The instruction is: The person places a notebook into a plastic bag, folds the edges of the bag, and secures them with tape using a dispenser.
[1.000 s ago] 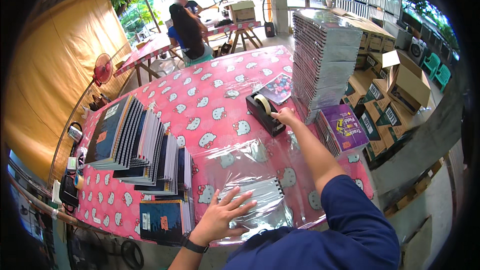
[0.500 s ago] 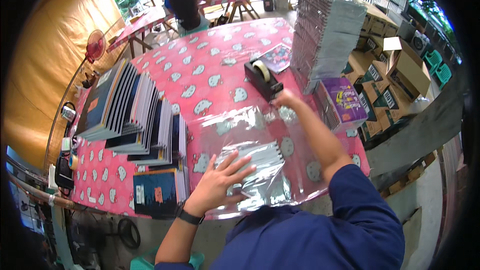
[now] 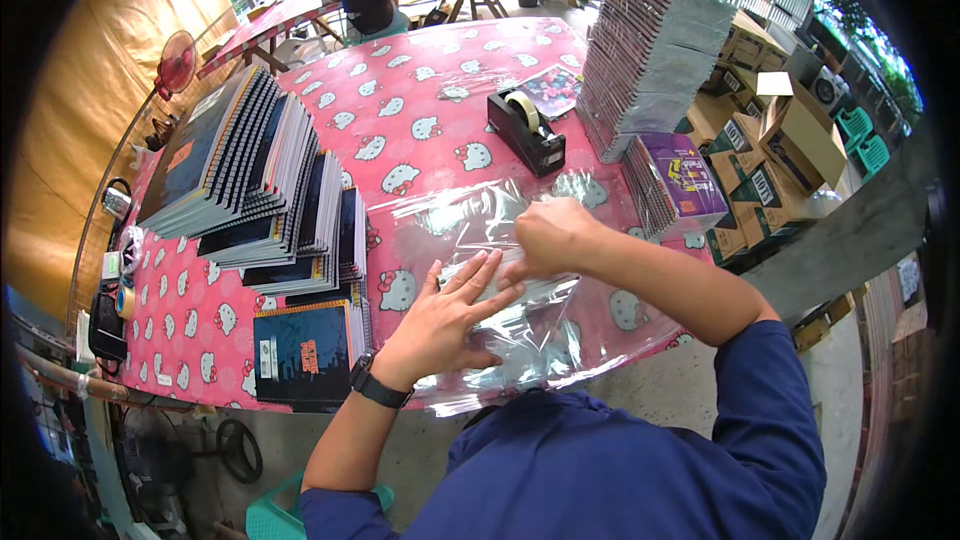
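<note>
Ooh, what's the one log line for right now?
Left hand: spread on clear plastic | right hand: curled, at the plastic | tape dispenser: beyond hands, untouched | dark notebooks: to the left

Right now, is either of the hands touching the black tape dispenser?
No, the left hand lies on the clear plastic wrap and the right hand is over it, both apart from the tape dispenser.

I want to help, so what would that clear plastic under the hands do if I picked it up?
The plastic would probably flop, since it lies wrinkled and creased. It may feel slippery, as its surface shines with glossy highlights. Its loose parts are likely light: they look thin and let the pink tablecloth show through.
</note>
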Demonstrator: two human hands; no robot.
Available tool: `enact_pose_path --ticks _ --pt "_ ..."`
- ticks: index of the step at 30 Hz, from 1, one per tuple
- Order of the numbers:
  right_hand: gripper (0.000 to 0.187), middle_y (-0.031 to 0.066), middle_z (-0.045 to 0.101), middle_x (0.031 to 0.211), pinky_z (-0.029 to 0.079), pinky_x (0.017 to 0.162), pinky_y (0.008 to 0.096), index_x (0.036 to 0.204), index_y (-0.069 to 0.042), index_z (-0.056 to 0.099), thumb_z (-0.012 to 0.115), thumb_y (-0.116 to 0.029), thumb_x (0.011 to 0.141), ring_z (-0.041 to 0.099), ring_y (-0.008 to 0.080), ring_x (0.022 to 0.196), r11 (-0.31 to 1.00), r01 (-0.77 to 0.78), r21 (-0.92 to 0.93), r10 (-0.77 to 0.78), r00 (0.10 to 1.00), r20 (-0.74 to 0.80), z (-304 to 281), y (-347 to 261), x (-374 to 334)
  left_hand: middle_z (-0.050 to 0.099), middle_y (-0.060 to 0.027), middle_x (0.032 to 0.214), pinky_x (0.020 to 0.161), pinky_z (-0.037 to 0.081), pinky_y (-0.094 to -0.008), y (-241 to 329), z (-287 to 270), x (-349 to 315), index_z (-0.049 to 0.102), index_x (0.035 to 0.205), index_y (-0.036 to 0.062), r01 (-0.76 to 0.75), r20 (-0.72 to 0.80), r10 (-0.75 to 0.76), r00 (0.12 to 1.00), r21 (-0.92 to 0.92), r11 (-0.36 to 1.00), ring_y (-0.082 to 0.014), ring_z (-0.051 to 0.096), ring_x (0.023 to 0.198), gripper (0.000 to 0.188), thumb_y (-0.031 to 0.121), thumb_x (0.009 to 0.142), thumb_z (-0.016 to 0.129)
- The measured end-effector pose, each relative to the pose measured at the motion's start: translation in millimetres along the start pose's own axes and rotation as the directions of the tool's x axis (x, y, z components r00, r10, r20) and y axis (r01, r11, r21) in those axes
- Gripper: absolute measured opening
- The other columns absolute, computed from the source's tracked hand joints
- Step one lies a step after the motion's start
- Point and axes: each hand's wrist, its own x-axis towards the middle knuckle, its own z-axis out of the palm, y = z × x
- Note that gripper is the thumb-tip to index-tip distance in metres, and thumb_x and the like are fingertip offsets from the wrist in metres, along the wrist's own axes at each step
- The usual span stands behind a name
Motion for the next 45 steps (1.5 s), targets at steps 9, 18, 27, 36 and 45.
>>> enact_pose_path --ticks 9,18,27,36,45 --pt "0.025 0.0052 0.06 0.084 0.046 0.078 0.0354 0.081 -0.008 0.065 0.075 -0.027 0.067 0.058 0.0263 0.089 0.884 0.468 -0.024 -0.394 0.716 -0.575 33 10 -72 0.063 -0.0003 0.112 0.108 0.017 -0.0511 -1 45 -3 0.072 0.084 0.0189 0.006 -0.652 -0.009 0.758 -0.007 1.0 -0.0243 0.049 0.117 0.015 0.016 0.069 0.073" --pt "0.037 0.0086 0.062 0.102 0.046 0.076 0.0324 0.1 -0.003 0.065 0.075 -0.026 0.073 0.055 0.017 0.096 0.654 0.283 0.702 0.249 0.796 -0.552 49 49 -45 0.067 -0.0068 0.094 0.085 0.044 -0.027 -68 4 22 0.065 0.104 -0.001 0.369 0.167 -0.365 0.916 -0.705 0.605 -0.0115 0.058 0.091 0.029 0.018 0.083 0.066" --pt "0.029 0.0028 0.066 0.083 0.047 0.074 0.0258 0.096 -0.005 0.068 0.076 -0.021 0.073 0.058 0.0097 0.08 0.393 0.193 0.899 0.076 0.968 -0.24 48 44 -12 0.065 -0.0062 0.101 0.086 0.044 -0.0294 -51 -18 12 0.062 0.111 0.0025 -0.037 -0.342 -0.373 0.863 -0.779 0.626 -0.0167 0.059 0.098 0.04 0.019 0.075 0.073" --pt "0.037 0.0046 0.067 0.102 0.043 0.089 0.0366 0.103 -0.009 0.068 0.072 -0.029 0.073 0.058 0.0204 0.102 0.679 0.494 0.543 -0.253 0.852 -0.459 69 45 3 0.065 -0.0107 0.105 0.09 0.044 -0.0347 -49 29 12 0.069 0.095 0.0029 -0.011 -0.541 -0.303 0.785 -0.501 0.865 -0.0226 0.057 0.107 0.033 0.024 0.07 0.076" --pt "0.033 0.0039 0.06 0.115 0.04 0.093 0.04 0.103 -0.008 0.065 0.066 -0.02 0.072 0.055 0.0246 0.106 0.842 0.529 -0.105 -0.463 0.61 -0.643 75 20 -47 0.062 -0.0102 0.112 0.094 0.044 -0.039 -4 40 -2 0.065 0.106 0.0062 -0.011 -0.495 0.051 0.867 0.083 0.996 -0.029 0.054 0.113 0.032 0.006 0.073 0.065"
